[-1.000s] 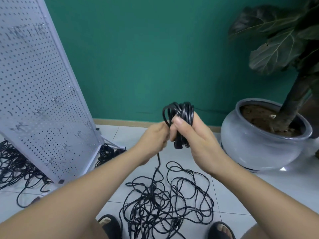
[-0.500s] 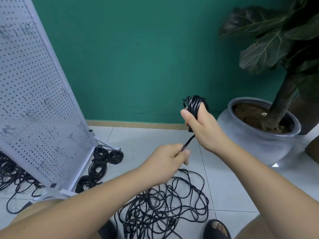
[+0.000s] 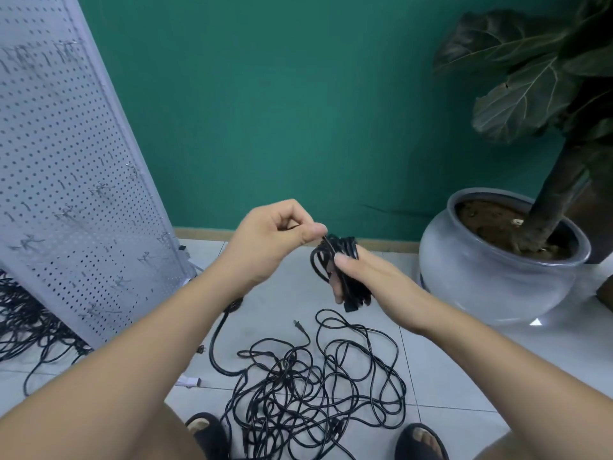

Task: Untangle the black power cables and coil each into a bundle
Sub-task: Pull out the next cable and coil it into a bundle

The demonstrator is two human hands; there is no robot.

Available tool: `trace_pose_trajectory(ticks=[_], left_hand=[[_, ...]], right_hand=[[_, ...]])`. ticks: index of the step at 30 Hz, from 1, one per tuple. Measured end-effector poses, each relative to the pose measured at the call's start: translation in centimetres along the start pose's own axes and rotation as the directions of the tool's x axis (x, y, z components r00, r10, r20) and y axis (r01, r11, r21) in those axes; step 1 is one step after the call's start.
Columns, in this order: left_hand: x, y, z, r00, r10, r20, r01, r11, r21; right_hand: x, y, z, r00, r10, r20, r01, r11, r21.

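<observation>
My right hand (image 3: 361,280) grips a coiled black cable bundle (image 3: 335,260) in front of me, its loops sticking out above the thumb and a plug end hanging below the fingers. Just up and left of it, my left hand (image 3: 275,240) pinches the free end of that same cable between thumb and forefinger, right at the top of the bundle. Below both hands a tangled pile of black power cables (image 3: 315,386) sprawls on the white tiled floor between my feet.
A tilted white pegboard panel (image 3: 66,194) stands at the left, with more black cables (image 3: 23,327) beside its base. A grey plant pot (image 3: 497,280) with a large-leaved plant sits at the right. My sandalled feet (image 3: 421,443) flank the pile. A green wall is ahead.
My left hand has risen from low near the pile up to the bundle's top, carrying the cable end. My right hand has lowered and turned the bundle.
</observation>
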State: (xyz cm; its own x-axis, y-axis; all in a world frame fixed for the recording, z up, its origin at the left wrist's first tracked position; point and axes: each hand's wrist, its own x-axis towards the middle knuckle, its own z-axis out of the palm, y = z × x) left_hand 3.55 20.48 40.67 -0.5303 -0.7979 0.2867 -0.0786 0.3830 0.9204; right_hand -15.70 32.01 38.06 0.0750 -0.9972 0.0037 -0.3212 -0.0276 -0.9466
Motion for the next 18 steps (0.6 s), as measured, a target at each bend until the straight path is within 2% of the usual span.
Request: trace_pose_trajectory(ticks=[3, 5, 9, 14, 16, 18], left_hand=[[0.7, -0.3, -0.6, 1.000, -0.016, -0.015, 0.015, 1.000, -0.009], [1.0, -0.9, -0.7, 0.998, -0.042, -0.045, 0.040, 0.999, -0.036], [1.1, -2.0, 0.6, 0.988, -0.140, -0.058, 0.135, 0.988, -0.075], [-0.4, -3.0, 4.2, 0.960, -0.265, 0.087, 0.263, 0.964, 0.027], [-1.1, -3.2, 5.7, 0.935, -0.344, 0.088, 0.340, 0.939, 0.055], [-1.9, -3.4, 7.3, 0.927, -0.360, 0.105, 0.354, 0.932, 0.074]], right_hand=[[-0.9, -1.3, 0.7, 0.995, -0.062, 0.084, 0.058, 0.997, 0.052], [-1.2, -1.8, 1.0, 0.992, -0.095, 0.084, 0.084, 0.989, 0.122], [-1.4, -2.5, 1.3, 0.985, -0.170, -0.035, 0.173, 0.944, 0.281], [-1.3, -3.3, 1.0, 0.955, -0.240, -0.176, 0.281, 0.919, 0.275], [-1.0, -3.4, 1.3, 0.940, -0.240, -0.241, 0.299, 0.922, 0.246], [-0.4, -3.4, 1.3, 0.917, -0.231, -0.326, 0.308, 0.928, 0.211]])
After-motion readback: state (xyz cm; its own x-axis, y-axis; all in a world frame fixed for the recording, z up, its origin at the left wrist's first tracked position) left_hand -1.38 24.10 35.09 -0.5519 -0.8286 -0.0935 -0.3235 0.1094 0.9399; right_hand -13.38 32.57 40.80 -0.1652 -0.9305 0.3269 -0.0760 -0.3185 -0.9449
